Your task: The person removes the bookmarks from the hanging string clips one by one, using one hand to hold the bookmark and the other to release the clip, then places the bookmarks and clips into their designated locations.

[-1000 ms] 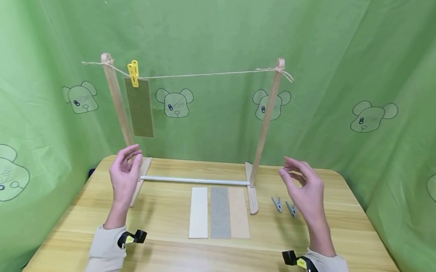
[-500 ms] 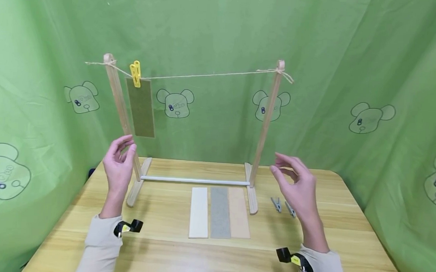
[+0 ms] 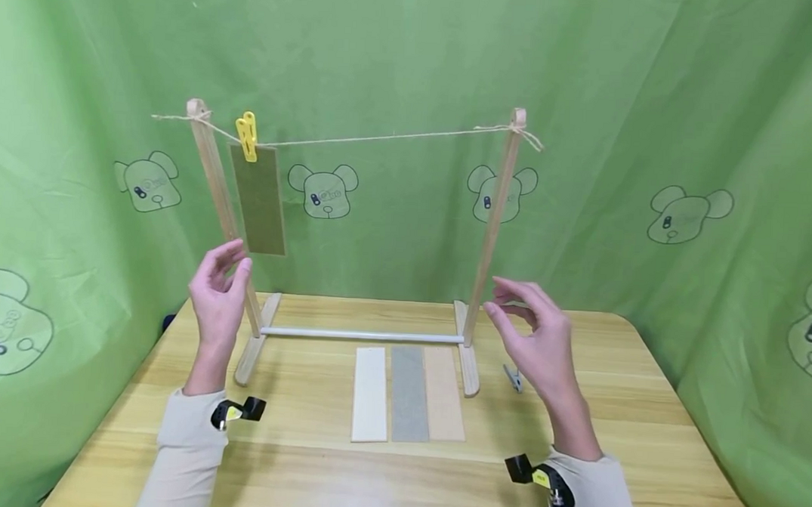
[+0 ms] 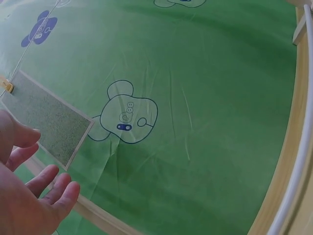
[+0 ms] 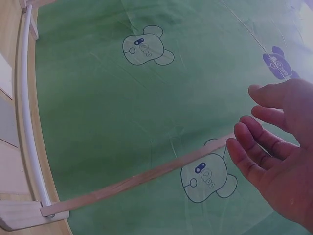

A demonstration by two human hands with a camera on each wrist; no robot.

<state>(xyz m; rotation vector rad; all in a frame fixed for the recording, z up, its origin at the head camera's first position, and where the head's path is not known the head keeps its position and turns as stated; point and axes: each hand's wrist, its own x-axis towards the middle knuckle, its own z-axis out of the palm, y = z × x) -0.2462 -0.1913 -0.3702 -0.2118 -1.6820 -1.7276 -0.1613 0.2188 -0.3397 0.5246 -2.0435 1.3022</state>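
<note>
My left hand (image 3: 219, 294) hovers in front of the rack's left post (image 3: 215, 173), fingers loosely bent and holding nothing. Above it, a yellow clothespin (image 3: 247, 136) fastens a dark olive rectangular cloth piece (image 3: 261, 205) to the string (image 3: 377, 137). Also bare of any object, my right hand (image 3: 535, 331) is raised beside the right post (image 3: 494, 235), its fingers relaxed. A grey-blue clothespin (image 3: 513, 378) lies on the table just left of that hand. In the left wrist view the cloth piece (image 4: 49, 117) hangs beyond my fingertips.
A white strip (image 3: 370, 396), a grey strip (image 3: 410, 395) and a peach strip (image 3: 444, 395) lie side by side on the wooden table (image 3: 341, 481). Behind them runs the rack's white crossbar (image 3: 361, 335). A green curtain (image 3: 401, 57) surrounds the table.
Both hands have risen a little and shifted left, still holding nothing. My right hand now hides the second grey-blue clothespin. The hanging cloth piece and the strips stay where they were.
</note>
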